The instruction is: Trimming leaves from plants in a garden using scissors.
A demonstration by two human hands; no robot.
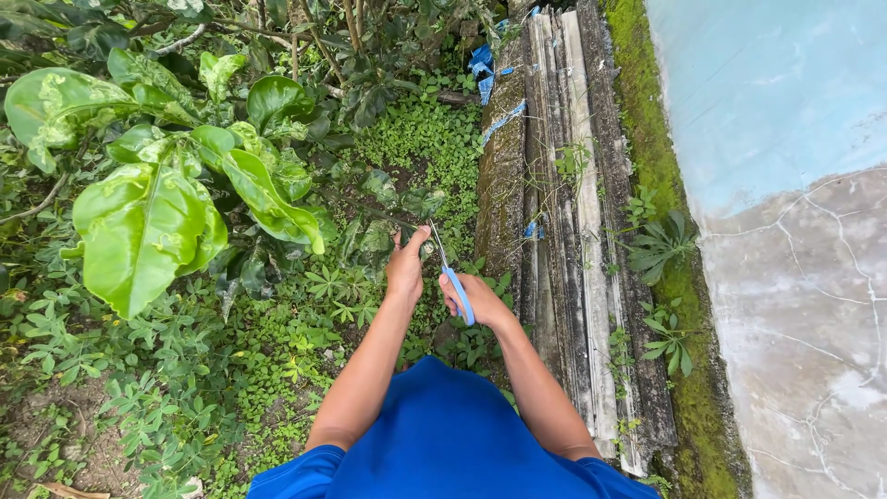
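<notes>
Blue-handled scissors (453, 277), light and rigid, are gripped by the handle loops in the right hand (476, 298), while a thin, pliant plant stem (383, 220) low among the leaves is pinched by the left hand (407, 266).

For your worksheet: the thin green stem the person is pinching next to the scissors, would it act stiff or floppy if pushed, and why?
The stem looks thin and long, so it would probably bend and spring rather than resist. The left hand pinches it, which suggests it needs steadying against the scissors in the right hand. The large leaves nearby would likely flop and sway with it.
</notes>
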